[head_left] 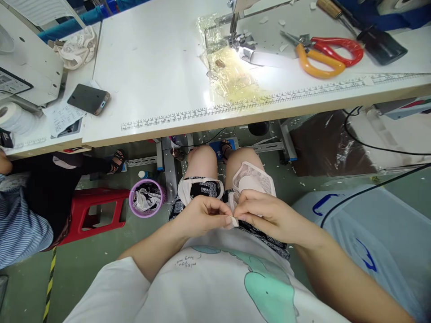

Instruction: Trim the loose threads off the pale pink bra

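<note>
My left hand [202, 215] and my right hand [266, 215] meet over my lap, below the table edge. Both pinch a small white piece of fabric [234, 220] between thumb and fingertips. A pale lace garment piece [252, 179] lies on my right knee just beyond my right hand and seems to run into the pinched bit. My fingers are curled and pressed together.
A white sewing table [151, 67] with a printed ruler edge spans the top; on it are a sewing machine foot [240, 45], red and orange scissors [323, 51] and a phone [88, 98]. A purple scrap bin [147, 197] and red stool [97, 213] stand left, beside another seated person [23, 211].
</note>
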`<action>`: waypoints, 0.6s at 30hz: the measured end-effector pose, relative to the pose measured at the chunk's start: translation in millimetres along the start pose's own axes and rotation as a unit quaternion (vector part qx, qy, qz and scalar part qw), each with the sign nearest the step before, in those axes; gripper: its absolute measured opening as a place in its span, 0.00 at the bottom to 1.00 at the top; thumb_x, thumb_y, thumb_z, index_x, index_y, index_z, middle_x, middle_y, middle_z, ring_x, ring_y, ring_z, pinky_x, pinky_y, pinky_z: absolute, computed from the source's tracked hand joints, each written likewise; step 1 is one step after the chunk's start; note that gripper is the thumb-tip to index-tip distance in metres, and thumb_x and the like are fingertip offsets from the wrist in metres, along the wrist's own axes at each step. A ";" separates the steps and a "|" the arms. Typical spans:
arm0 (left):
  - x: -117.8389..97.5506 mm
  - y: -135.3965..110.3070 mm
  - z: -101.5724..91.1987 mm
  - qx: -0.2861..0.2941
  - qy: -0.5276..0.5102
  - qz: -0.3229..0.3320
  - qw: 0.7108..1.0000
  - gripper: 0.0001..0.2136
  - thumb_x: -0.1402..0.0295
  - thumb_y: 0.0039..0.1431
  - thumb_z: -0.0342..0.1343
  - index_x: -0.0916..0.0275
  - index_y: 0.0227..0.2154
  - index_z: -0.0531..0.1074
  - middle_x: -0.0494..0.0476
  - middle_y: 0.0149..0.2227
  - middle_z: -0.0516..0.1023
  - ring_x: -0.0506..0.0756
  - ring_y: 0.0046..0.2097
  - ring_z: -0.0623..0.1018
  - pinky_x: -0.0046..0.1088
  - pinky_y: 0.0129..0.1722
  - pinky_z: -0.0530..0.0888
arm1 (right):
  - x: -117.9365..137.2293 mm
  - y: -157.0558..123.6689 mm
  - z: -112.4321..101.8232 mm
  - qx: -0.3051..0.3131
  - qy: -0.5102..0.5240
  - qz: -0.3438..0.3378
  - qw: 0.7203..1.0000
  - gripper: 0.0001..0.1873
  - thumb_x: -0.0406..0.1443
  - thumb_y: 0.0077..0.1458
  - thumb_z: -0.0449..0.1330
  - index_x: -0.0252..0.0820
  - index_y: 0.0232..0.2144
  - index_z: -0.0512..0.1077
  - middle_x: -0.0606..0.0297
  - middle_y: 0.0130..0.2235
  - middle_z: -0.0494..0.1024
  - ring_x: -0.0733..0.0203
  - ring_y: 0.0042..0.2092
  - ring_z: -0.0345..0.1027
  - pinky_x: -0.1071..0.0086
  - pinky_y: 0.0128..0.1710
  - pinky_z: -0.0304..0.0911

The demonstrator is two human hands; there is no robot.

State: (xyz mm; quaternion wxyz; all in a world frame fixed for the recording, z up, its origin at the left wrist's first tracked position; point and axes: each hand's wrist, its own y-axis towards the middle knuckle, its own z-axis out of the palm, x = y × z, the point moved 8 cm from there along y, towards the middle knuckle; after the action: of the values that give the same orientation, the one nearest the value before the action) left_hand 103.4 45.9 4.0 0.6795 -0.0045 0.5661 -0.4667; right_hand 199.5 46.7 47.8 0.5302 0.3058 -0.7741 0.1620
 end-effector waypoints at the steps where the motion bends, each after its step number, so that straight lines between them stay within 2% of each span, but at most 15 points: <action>1: 0.6 0.2 -0.3 -0.001 -0.003 -0.002 1.000 0.09 0.65 0.44 0.62 0.68 0.22 0.73 0.53 0.21 0.71 0.47 0.25 0.68 0.23 0.29 0.66 | 0.5 0.8 0.2 0.000 0.003 -0.001 1.000 0.10 0.32 0.58 0.48 0.42 0.33 0.70 0.64 0.29 0.63 0.66 0.32 0.60 0.73 0.30 0.60; 6: -0.7 0.3 -2.0 -0.018 -0.010 -0.003 1.000 0.11 0.64 0.43 0.63 0.68 0.22 0.72 0.53 0.21 0.71 0.47 0.25 0.68 0.24 0.29 0.66 | -7.8 0.6 -0.4 -0.007 0.009 0.026 1.000 0.09 0.34 0.58 0.49 0.42 0.32 0.69 0.62 0.31 0.68 0.64 0.34 0.63 0.71 0.33 0.61; 10: -2.5 0.6 -4.5 -0.044 -0.011 0.002 0.999 0.12 0.64 0.42 0.63 0.69 0.22 0.71 0.53 0.21 0.71 0.47 0.25 0.68 0.24 0.28 0.65 | -18.8 -3.1 -3.1 -0.029 -0.025 0.051 0.998 0.08 0.33 0.57 0.50 0.42 0.31 0.69 0.62 0.30 0.69 0.63 0.34 0.64 0.70 0.31 0.61; 14: -4.5 1.5 -7.2 -0.077 0.032 0.023 0.996 0.11 0.64 0.43 0.61 0.69 0.22 0.70 0.53 0.21 0.69 0.47 0.25 0.67 0.24 0.27 0.64 | -12.2 0.6 -3.4 -0.052 -0.043 0.016 0.998 0.08 0.31 0.57 0.50 0.41 0.30 0.69 0.62 0.30 0.69 0.63 0.33 0.64 0.69 0.32 0.62; 18: -13.9 1.4 -10.6 -0.118 0.108 0.074 0.984 0.09 0.65 0.46 0.58 0.67 0.21 0.69 0.52 0.22 0.68 0.48 0.26 0.65 0.24 0.28 0.62 | -2.5 5.3 -9.5 -0.094 -0.097 -0.003 0.991 0.08 0.31 0.56 0.50 0.43 0.33 0.69 0.60 0.34 0.72 0.61 0.36 0.66 0.67 0.34 0.64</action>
State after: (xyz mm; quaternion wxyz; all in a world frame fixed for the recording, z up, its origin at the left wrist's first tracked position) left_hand 97.1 61.1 10.1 0.6416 0.0083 0.6861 -0.3430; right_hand 203.5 57.0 49.5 0.4796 0.2713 -0.8326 0.0560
